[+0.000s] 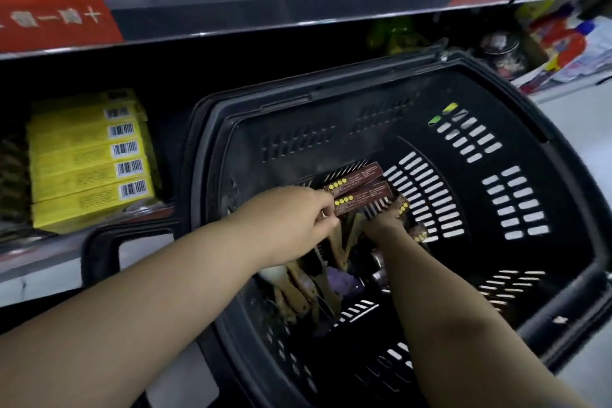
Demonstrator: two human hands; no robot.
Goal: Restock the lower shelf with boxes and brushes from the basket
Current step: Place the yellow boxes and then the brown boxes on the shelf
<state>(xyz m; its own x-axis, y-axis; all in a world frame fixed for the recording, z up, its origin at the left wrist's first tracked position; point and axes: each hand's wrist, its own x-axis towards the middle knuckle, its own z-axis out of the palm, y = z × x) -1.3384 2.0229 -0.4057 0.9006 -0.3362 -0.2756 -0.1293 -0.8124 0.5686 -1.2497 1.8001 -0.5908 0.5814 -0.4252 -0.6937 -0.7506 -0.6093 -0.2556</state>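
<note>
A black plastic basket (496,99) stands in front of the lower shelf (49,255). Inside it lie brown boxes with yellow dots (359,187) and a heap of wooden-handled brushes (308,295). My left hand (294,215) reaches in from the left and pinches the near end of the brown boxes. My right hand (384,225) is deeper in the basket, its fingers closed around another brown box (400,207); most of that hand is hidden. A stack of yellow boxes with barcodes (89,159) sits on the lower shelf at the left.
An upper shelf edge (265,26) with red price labels (56,16) hangs overhead. Green and colourful packaged goods (563,43) fill the lower shelf at the far right, behind the basket. The basket's handle (99,252) lies by the shelf lip.
</note>
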